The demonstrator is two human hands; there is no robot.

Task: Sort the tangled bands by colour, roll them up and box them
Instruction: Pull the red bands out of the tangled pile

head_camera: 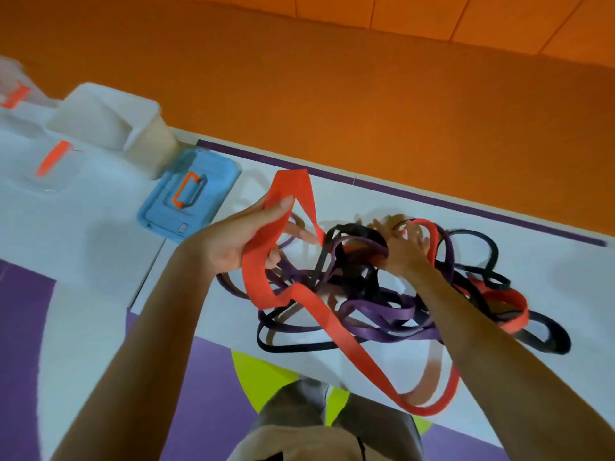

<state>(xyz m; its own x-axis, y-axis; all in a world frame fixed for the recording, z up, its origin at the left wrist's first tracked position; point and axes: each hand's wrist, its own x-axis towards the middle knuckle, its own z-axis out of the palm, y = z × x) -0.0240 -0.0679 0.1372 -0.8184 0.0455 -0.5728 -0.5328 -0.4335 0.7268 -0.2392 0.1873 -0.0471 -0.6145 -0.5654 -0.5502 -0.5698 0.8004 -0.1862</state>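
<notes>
A tangle of bands point(382, 294) lies on the white table point(549, 287): wide red ones, purple ones point(392, 314) and thin black ones point(552, 341). My left hand point(233, 241) is raised above the table's left part, shut on a wide red band point(293, 301) that loops over the fingers and hangs down past the front edge. My right hand point(402, 247) rests on top of the pile, fingers spread and hooked into purple and red strands. Whether it grips one firmly is blurred.
A blue lid with an orange handle point(189, 194) lies at the table's left end. Beside it stand a white open box point(109, 124) and clear boxes with orange clips point(50, 158). An orange wall rises behind. Purple and yellow-green floor shows below the table's front edge.
</notes>
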